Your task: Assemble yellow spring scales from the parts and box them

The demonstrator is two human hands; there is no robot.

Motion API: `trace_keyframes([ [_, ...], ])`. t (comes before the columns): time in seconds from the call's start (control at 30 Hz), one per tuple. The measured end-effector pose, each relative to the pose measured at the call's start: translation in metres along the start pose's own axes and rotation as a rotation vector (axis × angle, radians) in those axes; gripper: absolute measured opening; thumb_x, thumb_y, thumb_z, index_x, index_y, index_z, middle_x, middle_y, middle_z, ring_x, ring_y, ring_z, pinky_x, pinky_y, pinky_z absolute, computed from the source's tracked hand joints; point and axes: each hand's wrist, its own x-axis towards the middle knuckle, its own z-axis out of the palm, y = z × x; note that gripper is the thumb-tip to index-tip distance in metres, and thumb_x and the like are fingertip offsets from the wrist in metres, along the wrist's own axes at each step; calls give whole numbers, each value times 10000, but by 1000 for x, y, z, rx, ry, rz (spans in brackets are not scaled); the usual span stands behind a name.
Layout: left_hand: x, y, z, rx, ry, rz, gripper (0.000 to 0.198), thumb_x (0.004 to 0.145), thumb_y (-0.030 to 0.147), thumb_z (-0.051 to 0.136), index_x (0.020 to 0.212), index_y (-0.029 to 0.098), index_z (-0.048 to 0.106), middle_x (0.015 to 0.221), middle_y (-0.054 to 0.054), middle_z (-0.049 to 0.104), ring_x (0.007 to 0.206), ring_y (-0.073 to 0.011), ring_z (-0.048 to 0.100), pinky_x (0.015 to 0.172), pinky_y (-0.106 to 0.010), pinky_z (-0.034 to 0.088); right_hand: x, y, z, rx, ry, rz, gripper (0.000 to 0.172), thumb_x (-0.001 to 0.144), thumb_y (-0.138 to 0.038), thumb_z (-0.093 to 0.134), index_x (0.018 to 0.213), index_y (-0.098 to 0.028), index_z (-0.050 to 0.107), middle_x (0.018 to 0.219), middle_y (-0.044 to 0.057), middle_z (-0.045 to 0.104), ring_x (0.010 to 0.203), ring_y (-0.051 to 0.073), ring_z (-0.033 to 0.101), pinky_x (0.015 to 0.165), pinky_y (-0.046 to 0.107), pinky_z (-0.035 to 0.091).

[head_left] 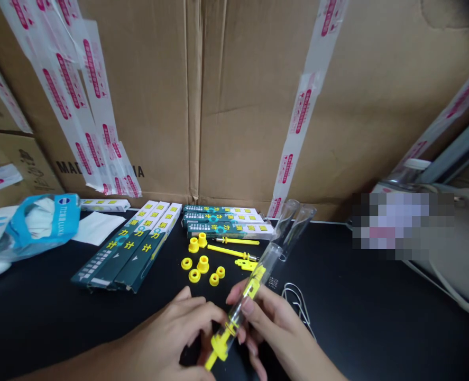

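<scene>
A clear tube spring scale [251, 288] with yellow parts inside slants up and away in front of me. My right hand [276, 317] grips its middle between thumb and fingers. At the lower end, my left hand [186, 333] curls around the yellow cap [219, 346] and rod; some of its fingertips are hidden. Beyond my hands lie several yellow caps and rings [203, 264], two yellow rods [230, 252] with metal ends and a flat yellow piece [244, 264]. Two more clear tubes [297, 227] rest behind the held one. Small springs [273, 282] and bent wire hooks [297, 301] lie to the right.
Several printed narrow boxes [129, 248] lie at left, with more boxes [226, 222] stacked at the back. A blue tissue pack [44, 222] and white tissue [98, 227] sit far left. Large taped cartons [242, 106] wall off the black table [361, 307]. A bag [448, 233] stands right.
</scene>
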Motion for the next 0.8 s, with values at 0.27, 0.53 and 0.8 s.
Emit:
trace_keyframes([
  [0.27, -10, -11, -8, -150, -96, 128, 791, 747, 224, 792, 1467, 323, 478, 1298, -27, 697, 1136, -296, 631, 1212, -552, 177, -5, -4, 3, 49, 109, -82, 551, 799, -684, 721, 972, -181, 577, 617, -70, 555, 409, 44, 513, 314, 102, 450],
  [0.53, -5, -8, 1, -211, 106, -28, 610, 864, 218, 742, 1410, 388, 532, 1093, 30, 733, 1070, -229, 632, 1077, -405, 400, -10, -3, -2, 79, 298, -268, 418, 905, -619, 647, 997, -224, 549, 573, -87, 516, 388, 66, 481, 343, 156, 447],
  [0.8, 1, -19, 6, -236, 173, 87, 419, 1019, 225, 485, 1408, 377, 522, 975, 42, 735, 871, -160, 645, 858, -266, 472, -20, -4, -7, 70, 514, -442, 324, 960, -574, 594, 1042, -262, 560, 598, -69, 554, 393, 79, 508, 380, 175, 415],
])
